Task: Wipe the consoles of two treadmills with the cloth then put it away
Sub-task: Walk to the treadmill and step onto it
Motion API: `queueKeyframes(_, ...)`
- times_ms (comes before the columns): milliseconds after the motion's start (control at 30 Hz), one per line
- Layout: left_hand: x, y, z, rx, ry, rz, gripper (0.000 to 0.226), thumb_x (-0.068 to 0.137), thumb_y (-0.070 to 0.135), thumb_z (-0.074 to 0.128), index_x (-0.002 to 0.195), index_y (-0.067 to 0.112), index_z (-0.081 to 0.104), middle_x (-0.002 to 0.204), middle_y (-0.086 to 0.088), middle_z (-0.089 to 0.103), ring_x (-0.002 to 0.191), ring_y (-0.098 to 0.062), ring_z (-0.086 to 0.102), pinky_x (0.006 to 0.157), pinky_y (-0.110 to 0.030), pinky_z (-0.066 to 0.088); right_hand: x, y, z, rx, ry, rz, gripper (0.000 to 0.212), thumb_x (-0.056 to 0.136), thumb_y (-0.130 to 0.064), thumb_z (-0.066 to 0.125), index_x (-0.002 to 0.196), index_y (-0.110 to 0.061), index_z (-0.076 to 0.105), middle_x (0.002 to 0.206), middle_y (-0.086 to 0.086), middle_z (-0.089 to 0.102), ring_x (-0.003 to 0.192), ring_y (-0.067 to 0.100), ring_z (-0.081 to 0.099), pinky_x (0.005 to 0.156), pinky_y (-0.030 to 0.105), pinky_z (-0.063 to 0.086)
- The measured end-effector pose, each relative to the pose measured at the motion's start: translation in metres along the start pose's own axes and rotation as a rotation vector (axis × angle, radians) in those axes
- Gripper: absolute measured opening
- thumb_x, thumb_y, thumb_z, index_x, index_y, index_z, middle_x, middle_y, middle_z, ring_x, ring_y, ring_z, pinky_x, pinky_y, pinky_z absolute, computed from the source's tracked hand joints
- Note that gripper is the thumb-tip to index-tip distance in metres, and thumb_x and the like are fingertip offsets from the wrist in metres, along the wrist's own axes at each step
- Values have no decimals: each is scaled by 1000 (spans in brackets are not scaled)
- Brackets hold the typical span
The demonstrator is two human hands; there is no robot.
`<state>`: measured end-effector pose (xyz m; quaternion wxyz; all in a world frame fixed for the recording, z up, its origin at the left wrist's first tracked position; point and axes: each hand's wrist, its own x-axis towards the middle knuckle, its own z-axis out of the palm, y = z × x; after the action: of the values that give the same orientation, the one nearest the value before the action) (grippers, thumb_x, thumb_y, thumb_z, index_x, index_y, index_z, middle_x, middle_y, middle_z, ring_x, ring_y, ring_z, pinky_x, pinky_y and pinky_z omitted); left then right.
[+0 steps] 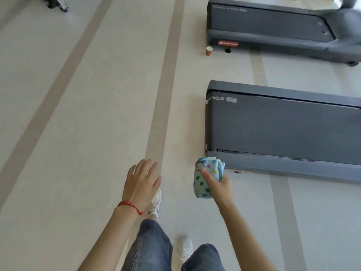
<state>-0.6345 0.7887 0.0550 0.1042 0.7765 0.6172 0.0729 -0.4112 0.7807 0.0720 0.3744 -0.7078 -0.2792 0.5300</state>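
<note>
My right hand [219, 182] grips a folded cloth [203, 182], pale blue with coloured dots, just below the rear corner of the near treadmill [283, 132]. A second dark grey treadmill [273, 24] lies further off at the upper right. Only their belts and decks show; both consoles are out of view. My left hand [141, 182] hangs out over the floor with fingers spread, holding nothing, a red string round its wrist.
A red paper cup [209, 51] stands on the floor beside the far treadmill's rear corner. Beige floor with darker stripes [162, 94] stretches ahead and to the left. A dark object [55, 3] sits at the top left. My legs and white shoes are below.
</note>
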Motion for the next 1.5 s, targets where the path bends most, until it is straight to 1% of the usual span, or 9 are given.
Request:
queueKeyframes(133, 78, -46, -2, -4, -1, 23, 47, 85, 33, 37, 105, 2, 67, 108, -16, 65, 103, -32, 59, 82, -46, 52, 63, -40, 39, 15, 37, 2, 21, 81, -29, 69, 98, -18, 64, 90, 1, 69, 82, 13, 66, 66, 26, 53)
queueKeyframes(300, 182, -99, -19, 34, -3, 69, 48, 86, 33, 37, 104, 2, 68, 107, -17, 65, 101, -34, 62, 82, -45, 51, 136, -93, 86, 42, 120, 23, 16, 79, -33, 70, 90, -24, 63, 89, -1, 68, 84, 13, 65, 72, 30, 53)
queueKeyframes(433, 245, -120, -29, 49, 5, 117, 48, 87, 34, 36, 106, 2, 67, 110, -17, 64, 103, -33, 60, 84, -44, 51, 175, -127, 107, 55, 160, 23, 13, 79, -32, 70, 84, -29, 59, 87, -2, 66, 84, 13, 64, 75, 33, 54)
queueKeyframes(567, 302, -121, -27, 49, -23, 160, 48, 87, 34, 36, 106, 2, 67, 110, -16, 65, 103, -32, 61, 83, -45, 51, 215, -148, 108, 72, 201, 43, 16, 78, -35, 71, 88, -27, 61, 88, -2, 68, 84, 14, 65, 78, 36, 56)
queueKeyframes(700, 378, -110, -24, 54, -29, 223, 48, 86, 34, 36, 104, 3, 68, 108, -16, 65, 101, -32, 62, 82, -44, 52, 273, -179, 100, 98, 245, 48, 14, 78, -34, 71, 85, -29, 60, 88, 1, 68, 84, 18, 67, 80, 43, 56)
queueKeyframes(900, 496, -77, -23, 64, -45, 319, 47, 86, 34, 36, 105, 4, 67, 108, -15, 65, 101, -31, 62, 82, -41, 52, 361, -233, 77, 134, 276, 54, 15, 77, -37, 70, 86, -30, 60, 91, 2, 69, 86, 20, 67, 81, 45, 56)
queueKeyframes(1200, 646, -16, -27, 74, -68, 503, 49, 87, 35, 36, 107, 3, 68, 110, -16, 65, 102, -32, 62, 83, -43, 52, 444, -300, 34, 241, 372, 46, 11, 80, -34, 69, 85, -30, 61, 87, -1, 70, 80, 16, 69, 75, 39, 58)
queueKeyframes(1333, 704, 10, -15, 92, -105, 647, 49, 86, 35, 36, 105, 4, 69, 108, -16, 66, 101, -31, 63, 82, -43, 52, 473, -313, 18, 295, 475, 77, 12, 80, -35, 68, 85, -31, 58, 85, -3, 69, 76, 14, 68, 68, 33, 58)
queueKeyframes(1500, 780, 57, -1, 75, -158, 886, 50, 86, 35, 36, 107, 3, 68, 108, -17, 66, 101, -32, 63, 81, -43, 53, 504, -322, -3, 425, 687, 157, 16, 80, -36, 69, 90, -29, 58, 88, -1, 68, 78, 13, 67, 63, 28, 56)
